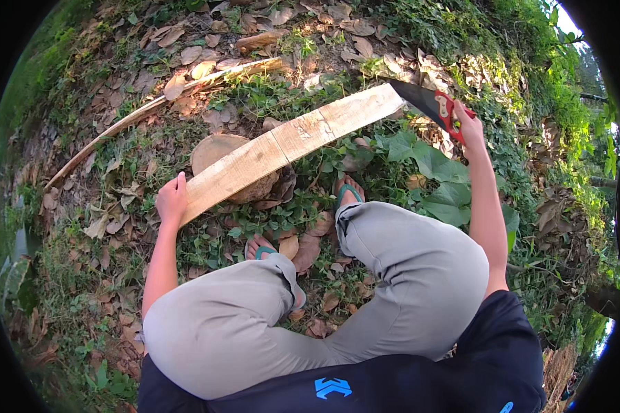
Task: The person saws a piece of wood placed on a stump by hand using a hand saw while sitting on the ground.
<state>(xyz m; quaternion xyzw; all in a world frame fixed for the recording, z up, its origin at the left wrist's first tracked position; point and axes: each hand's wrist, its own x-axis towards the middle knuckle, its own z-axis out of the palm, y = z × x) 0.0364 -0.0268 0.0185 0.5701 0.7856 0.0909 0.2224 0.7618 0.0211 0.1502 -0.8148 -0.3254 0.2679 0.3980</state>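
A pale wooden plank (251, 165) lies across a short log stump (213, 149), rising toward the far right. A thin dark line crosses the plank near its middle. My left hand (172, 199) is closed around the plank's near left end, thumb on top. In my right hand (469, 129) is a hand saw (424, 102) with a red handle and dark blade, gripped by the handle. The blade points left, its tip by the plank's far right end; whether it touches the wood I cannot tell.
A long thin strip of wood (151, 104) lies on the leaf-strewn ground beyond the plank. Broad green leaves (437, 168) grow below the saw. My sandalled feet (260, 248) stand close to the stump. Low plants and dry leaves cover the ground around.
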